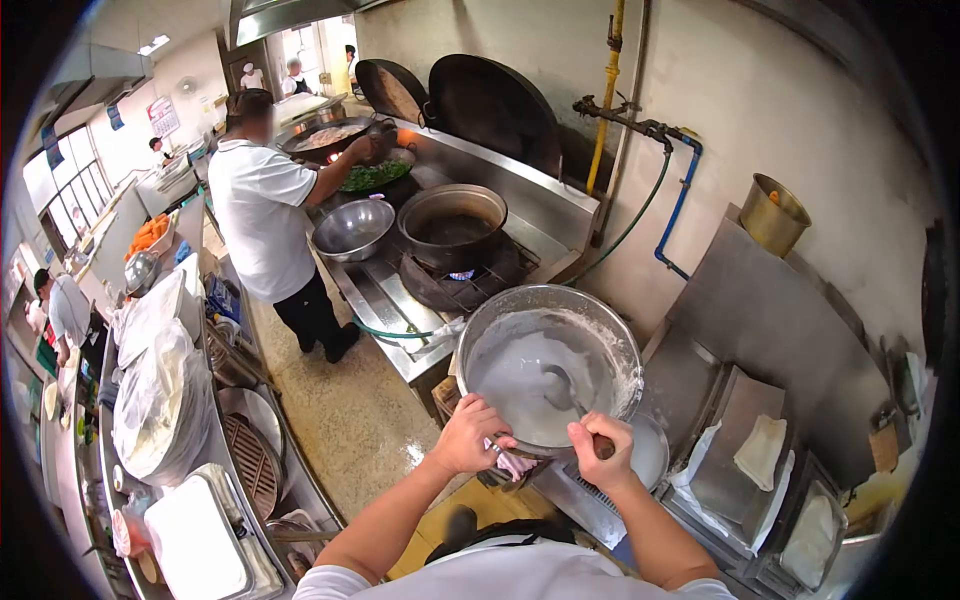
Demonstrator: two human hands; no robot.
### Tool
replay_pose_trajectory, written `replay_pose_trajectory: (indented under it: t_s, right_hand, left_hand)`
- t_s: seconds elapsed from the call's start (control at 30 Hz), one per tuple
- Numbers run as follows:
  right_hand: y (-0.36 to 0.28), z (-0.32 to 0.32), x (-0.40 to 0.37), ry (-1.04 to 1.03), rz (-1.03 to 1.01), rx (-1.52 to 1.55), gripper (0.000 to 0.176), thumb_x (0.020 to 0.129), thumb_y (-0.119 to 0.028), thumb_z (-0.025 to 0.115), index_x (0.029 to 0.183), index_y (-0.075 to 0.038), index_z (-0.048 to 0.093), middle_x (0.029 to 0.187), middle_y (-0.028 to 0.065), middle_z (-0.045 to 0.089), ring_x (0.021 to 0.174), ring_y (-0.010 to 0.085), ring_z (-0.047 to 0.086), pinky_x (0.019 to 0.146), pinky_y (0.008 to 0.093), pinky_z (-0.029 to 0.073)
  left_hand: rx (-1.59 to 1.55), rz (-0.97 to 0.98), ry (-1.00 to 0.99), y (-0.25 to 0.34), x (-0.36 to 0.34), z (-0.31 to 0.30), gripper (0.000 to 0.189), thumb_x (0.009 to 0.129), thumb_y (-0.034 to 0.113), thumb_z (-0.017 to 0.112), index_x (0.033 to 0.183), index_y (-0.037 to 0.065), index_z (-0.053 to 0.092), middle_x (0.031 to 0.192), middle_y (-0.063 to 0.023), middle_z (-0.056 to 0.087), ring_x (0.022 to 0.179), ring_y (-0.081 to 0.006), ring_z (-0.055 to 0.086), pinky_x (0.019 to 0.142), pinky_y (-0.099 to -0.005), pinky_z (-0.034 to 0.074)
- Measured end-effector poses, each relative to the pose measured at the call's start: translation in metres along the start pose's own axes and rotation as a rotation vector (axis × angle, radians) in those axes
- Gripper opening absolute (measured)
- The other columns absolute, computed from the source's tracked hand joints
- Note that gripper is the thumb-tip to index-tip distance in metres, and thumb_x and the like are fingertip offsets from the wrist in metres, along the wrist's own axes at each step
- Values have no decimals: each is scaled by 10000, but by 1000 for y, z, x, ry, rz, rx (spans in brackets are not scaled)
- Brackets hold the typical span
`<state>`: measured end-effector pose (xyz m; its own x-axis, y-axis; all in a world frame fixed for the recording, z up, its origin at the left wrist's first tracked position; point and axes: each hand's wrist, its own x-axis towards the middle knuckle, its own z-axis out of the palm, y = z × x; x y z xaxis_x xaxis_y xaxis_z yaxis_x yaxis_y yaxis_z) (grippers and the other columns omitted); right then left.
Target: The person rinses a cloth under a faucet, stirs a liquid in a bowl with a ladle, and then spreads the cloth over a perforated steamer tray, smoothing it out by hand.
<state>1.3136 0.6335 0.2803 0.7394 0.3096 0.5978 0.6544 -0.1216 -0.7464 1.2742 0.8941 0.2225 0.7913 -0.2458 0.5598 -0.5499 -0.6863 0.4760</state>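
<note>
A large metal mixing bowl [632,350] stands in front of me, holding a white, batter-like liquid [510,370] with pale residue up its inner wall. My left hand [473,436] is closed at the bowl's near-left rim; a pinkish cloth [517,463] hangs just below it. My right hand [602,447] is wrapped round the dark handle of a ladle [570,388] at the near-right rim. The ladle's head is partly sunk in the liquid.
Beyond the bowl, a deep pot [452,200] sits on a burner with a blue flame, beside a metal basin [353,230]. A co-worker [262,200] tends woks at the stove. Trays [745,450] lie on my right; a shelf with a white-lidded container [200,540] is on my left.
</note>
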Motion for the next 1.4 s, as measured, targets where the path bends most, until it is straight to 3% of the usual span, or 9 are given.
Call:
replay_pose_trajectory:
  t_s: [0.13, 0.27, 0.43, 0.67, 0.8, 0.93, 1.07, 1.17, 1.4]
  right_hand:
    - [-42, -12, 10, 48, 176, 140, 304, 906, 19, 740, 672, -28, 551, 632, 58, 603, 552, 98, 502, 514, 287, 363]
    - [-30, 19, 7, 188, 95, 415, 264, 899, 70, 728, 714, -18, 562, 673, 67, 629, 602, 107, 542, 553, 306, 410]
    - [8, 18, 5, -13, -129, 59, 262, 873, 39, 753, 703, -27, 565, 622, 78, 562, 539, 215, 527, 533, 337, 398]
    - [-44, -8, 11, 27, 105, 215, 257, 905, 42, 731, 718, -9, 563, 640, 86, 602, 546, 152, 532, 534, 300, 398]
    - [3, 23, 1, 123, -81, 302, 246, 911, 83, 705, 735, -5, 558, 670, 108, 618, 589, 182, 566, 577, 316, 443]
    - [6, 8, 3, -58, -98, -10, 264, 899, 58, 716, 698, -19, 563, 666, 79, 628, 603, 187, 595, 582, 331, 467]
    - [-42, -6, 5, -42, 145, 52, 253, 921, 28, 728, 719, -25, 585, 672, 79, 637, 616, 149, 586, 584, 317, 454]
    - [-36, 12, 5, 222, 215, 367, 275, 946, 29, 717, 741, -30, 543, 681, 48, 590, 634, 127, 545, 586, 309, 413]
    - [5, 23, -7, 151, -91, -78, 275, 927, 7, 745, 745, -38, 544, 694, 40, 597, 596, 150, 540, 554, 306, 415]
  left_hand:
    - [11, 1, 3, -1, -2, 2, 169, 782, 265, 843, 866, 148, 755, 816, -30, 664, 888, -275, 620, 1059, -481, 441]
    - [13, -3, -1, -2, -2, 4, 172, 775, 268, 841, 879, 156, 763, 828, -27, 677, 894, -275, 624, 1071, -488, 437]
    - [6, -15, -20, -3, -3, 3, 177, 771, 270, 844, 875, 151, 763, 836, -27, 687, 887, -273, 624, 1070, -478, 432]
    - [8, -9, 10, 2, 0, 1, 174, 763, 257, 848, 863, 142, 764, 819, -31, 669, 896, -275, 618, 1061, -468, 427]
    - [9, -14, 2, -2, -2, 5, 173, 756, 251, 849, 858, 139, 763, 811, -38, 659, 898, -289, 611, 1052, -466, 415]
    - [-4, -22, -5, -2, -2, 5, 173, 749, 258, 842, 851, 142, 765, 805, -47, 653, 898, -294, 614, 1045, -465, 420]
    - [6, -13, 7, -1, -2, 5, 174, 756, 269, 839, 849, 142, 767, 800, -48, 649, 900, -294, 618, 1047, -465, 422]
    - [16, 4, 23, 1, 0, 2, 162, 778, 258, 841, 844, 138, 753, 798, -39, 646, 877, -282, 616, 1046, -465, 430]
    - [1, -2, 16, 0, -1, 3, 169, 790, 264, 843, 851, 139, 747, 799, -38, 638, 877, -283, 618, 1045, -479, 437]
